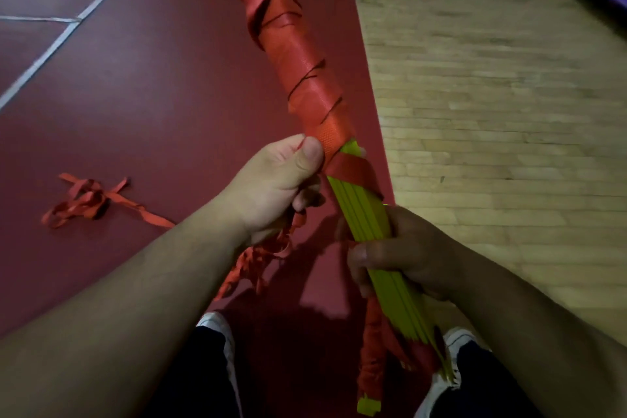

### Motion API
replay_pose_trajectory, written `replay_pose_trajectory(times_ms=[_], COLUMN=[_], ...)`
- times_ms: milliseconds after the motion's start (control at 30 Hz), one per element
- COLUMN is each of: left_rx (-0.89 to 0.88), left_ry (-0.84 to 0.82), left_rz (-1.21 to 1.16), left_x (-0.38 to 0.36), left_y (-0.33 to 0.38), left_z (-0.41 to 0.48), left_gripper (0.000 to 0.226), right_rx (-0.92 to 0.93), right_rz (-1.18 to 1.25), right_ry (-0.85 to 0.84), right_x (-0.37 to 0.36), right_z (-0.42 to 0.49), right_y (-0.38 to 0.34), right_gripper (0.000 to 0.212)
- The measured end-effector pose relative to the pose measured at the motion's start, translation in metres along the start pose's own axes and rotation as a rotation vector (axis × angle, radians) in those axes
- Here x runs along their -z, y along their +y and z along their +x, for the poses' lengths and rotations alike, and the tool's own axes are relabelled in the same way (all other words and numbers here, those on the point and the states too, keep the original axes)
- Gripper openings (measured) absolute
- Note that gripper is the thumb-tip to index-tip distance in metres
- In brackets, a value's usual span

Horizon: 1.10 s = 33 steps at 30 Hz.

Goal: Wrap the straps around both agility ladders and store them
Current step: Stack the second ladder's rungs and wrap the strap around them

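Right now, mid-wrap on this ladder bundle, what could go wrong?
1. The left hand pins the last red strap turn only at its edge; if the thumb slips, the spiral may loosen.
2. The loose strap tail hangs bunched below that hand and could snag or knot.
3. The right hand holds the bare yellow-green rungs; a weak grip might let them fan apart.

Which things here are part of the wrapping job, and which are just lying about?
In the job: ladder bundle, red strap, left hand, right hand.
Lying about: loose strap tangle on the red floor; whether it's needed is unclear.
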<state>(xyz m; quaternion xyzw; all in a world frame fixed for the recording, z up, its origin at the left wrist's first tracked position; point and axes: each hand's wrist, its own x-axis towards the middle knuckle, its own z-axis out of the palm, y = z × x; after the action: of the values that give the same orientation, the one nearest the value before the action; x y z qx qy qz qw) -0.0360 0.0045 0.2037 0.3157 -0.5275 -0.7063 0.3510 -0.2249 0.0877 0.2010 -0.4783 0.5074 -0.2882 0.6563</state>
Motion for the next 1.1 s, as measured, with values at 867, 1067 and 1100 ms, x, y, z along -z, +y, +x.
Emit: replay_pose_trajectory(times_ms=[867, 1067, 1100], left_rx=[-0.058, -0.178, -0.221], left_ry=[0.189, 0.139, 0.153], left_rz=[0.693, 0.531, 0.526], left_x=[0.010, 0.004, 0.001], left_y=[-0.011, -0.007, -0.002], left_z=[0.013, 0.007, 0.006], left_gripper=[0.047, 0.053, 0.054], right_rx=[0.103, 0.124, 0.142], right_rz=[-0.580, -0.511, -0.512], right_ry=[0.610, 0.595, 0.600], right_x=[0.010, 0.006, 0.006], right_z=[0.008, -0.006, -0.012], right_y=[0.012, 0.004, 0.001], right_gripper=[0.015, 0.015, 0.015])
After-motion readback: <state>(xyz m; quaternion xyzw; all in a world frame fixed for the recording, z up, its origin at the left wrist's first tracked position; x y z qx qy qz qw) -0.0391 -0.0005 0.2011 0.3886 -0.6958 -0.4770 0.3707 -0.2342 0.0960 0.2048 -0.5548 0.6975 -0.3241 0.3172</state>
